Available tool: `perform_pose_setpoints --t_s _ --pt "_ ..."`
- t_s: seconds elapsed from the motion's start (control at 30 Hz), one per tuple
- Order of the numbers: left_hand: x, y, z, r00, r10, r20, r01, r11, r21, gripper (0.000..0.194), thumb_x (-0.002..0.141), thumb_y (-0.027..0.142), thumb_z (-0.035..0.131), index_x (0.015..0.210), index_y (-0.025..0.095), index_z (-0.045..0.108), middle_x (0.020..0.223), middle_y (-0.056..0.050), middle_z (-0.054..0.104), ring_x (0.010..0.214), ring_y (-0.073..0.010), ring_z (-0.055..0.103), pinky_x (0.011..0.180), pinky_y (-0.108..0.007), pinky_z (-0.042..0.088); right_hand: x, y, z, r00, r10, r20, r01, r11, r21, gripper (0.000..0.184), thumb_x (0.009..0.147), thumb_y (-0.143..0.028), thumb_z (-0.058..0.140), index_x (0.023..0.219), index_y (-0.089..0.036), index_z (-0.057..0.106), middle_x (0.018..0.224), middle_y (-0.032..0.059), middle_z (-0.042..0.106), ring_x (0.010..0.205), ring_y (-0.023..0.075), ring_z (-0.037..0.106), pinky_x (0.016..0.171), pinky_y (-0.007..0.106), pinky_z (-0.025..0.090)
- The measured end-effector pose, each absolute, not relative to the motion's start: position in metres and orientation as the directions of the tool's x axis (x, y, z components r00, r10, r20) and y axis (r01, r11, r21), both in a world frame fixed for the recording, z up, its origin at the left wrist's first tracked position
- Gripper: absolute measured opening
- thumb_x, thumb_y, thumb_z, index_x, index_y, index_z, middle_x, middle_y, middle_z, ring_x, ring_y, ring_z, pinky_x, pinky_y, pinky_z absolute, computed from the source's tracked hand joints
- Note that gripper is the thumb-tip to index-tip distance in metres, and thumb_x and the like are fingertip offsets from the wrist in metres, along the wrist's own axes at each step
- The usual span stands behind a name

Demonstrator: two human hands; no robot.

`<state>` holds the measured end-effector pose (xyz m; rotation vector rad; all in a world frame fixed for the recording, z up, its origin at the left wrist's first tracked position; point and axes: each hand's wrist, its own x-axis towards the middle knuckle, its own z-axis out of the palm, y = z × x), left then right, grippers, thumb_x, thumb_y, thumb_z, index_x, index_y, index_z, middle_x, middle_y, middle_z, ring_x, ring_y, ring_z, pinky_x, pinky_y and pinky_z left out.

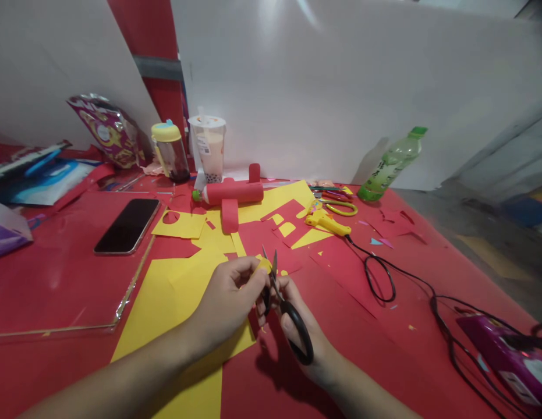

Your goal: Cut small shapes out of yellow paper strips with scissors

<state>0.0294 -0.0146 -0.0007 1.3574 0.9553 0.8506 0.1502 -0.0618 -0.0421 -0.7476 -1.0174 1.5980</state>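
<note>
My left hand (231, 291) pinches a small piece of yellow paper (265, 265) between thumb and fingers. In my right hand (303, 331) is a pair of black-handled scissors (297, 326), with its blades parted and pointing away from me beside the yellow piece. Whether the blades touch the paper is hard to tell. Below my left hand lie large yellow paper sheets (174, 302) on the red tabletop. Farther off rests a red paper tube (233, 192) with red strips attached and a green end at its left.
A yellow glue gun (327, 223) lies right of centre, its black cable running to a purple power strip (506, 355). Behind stand a bubble tea cup (209, 148), a yellow-lidded bottle (170, 151) and a tilted green bottle (390, 166). A phone (127, 227) lies left.
</note>
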Motion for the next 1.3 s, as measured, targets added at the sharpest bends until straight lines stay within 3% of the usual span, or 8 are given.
perform_pose_setpoints --t_s 0.43,0.6,1.3 --pt "0.033 -0.021 -0.004 0.353 0.925 -0.141 -0.012 0.156 0.988 0.026 0.080 0.031 0.044 0.059 0.016 0.046 0.039 0.008 0.044 0.035 -0.0065 0.046 0.038 -0.018 0.038 0.149 -0.063 -0.056 -0.222 0.975 0.007 -0.444 -0.094 -0.891 0.031 0.069 -0.047 0.059 0.084 -0.026 0.041 0.077 -0.0007 0.048 0.061 0.0122 0.047 0.055 0.026 0.042" --pt "0.032 -0.021 -0.003 0.358 0.923 -0.142 0.003 0.151 0.989 0.025 0.080 0.031 0.043 0.060 0.017 0.045 0.039 0.008 0.044 0.033 -0.0058 0.044 0.035 -0.017 0.035 0.148 -0.061 -0.056 -0.217 0.976 -0.014 -0.432 -0.109 -0.895 0.035 0.067 -0.049 0.059 0.081 -0.024 0.039 0.070 -0.0023 0.046 0.053 0.0109 0.044 0.049 0.024 0.039" --pt "0.030 -0.016 0.001 0.414 0.908 -0.073 0.037 0.063 0.997 0.027 0.081 0.026 0.040 0.055 0.017 0.042 0.042 0.007 0.049 0.033 -0.0050 0.045 0.036 -0.017 0.036 0.149 -0.060 -0.045 -0.235 0.971 0.049 -0.388 -0.047 -0.921 0.039 0.068 -0.054 0.056 0.078 -0.023 0.036 0.063 -0.0036 0.043 0.054 0.0104 0.038 0.051 0.023 0.032"
